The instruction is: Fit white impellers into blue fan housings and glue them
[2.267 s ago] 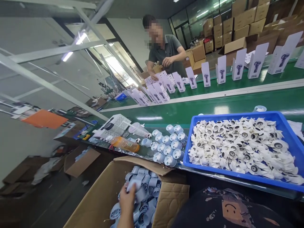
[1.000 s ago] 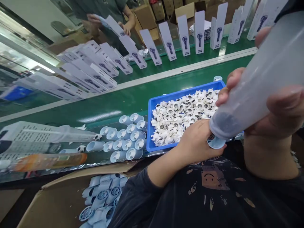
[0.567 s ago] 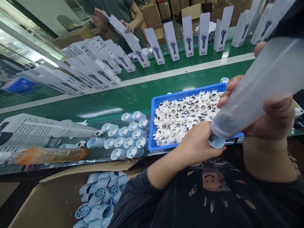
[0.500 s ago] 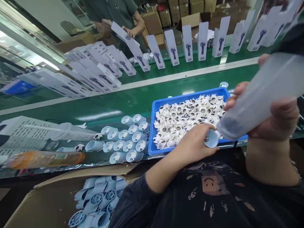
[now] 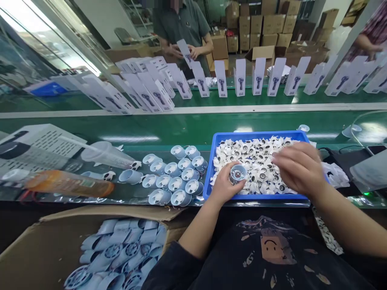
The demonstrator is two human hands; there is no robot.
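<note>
My left hand (image 5: pixel 225 183) is closed around a light blue fan housing (image 5: pixel 238 173), its open end facing up and small parts visible inside. It is over the near left part of a blue tray (image 5: pixel 256 196) full of white fan blades (image 5: pixel 263 161) with dark ring-shaped centres. My right hand (image 5: pixel 302 169) hovers over the right side of this tray, its fingers smeared by motion. Whether anything is between those fingers cannot be made out. At the right edge is a translucent container (image 5: pixel 371 169), away from both hands.
Left of the tray stand several blue housings (image 5: pixel 177 183) with white blades inside. Further left are a clear cup (image 5: pixel 105 155) and an orange bottle (image 5: pixel 69 183). A carton (image 5: pixel 33 249) below holds more housings. White boxes (image 5: pixel 240 78) line the far belt, where a person (image 5: pixel 184 36) handles one.
My right hand has let go of the translucent container, now at the right edge, and moved over the tray. My left hand has brought the housing leftward over the blades. The view has shifted.
</note>
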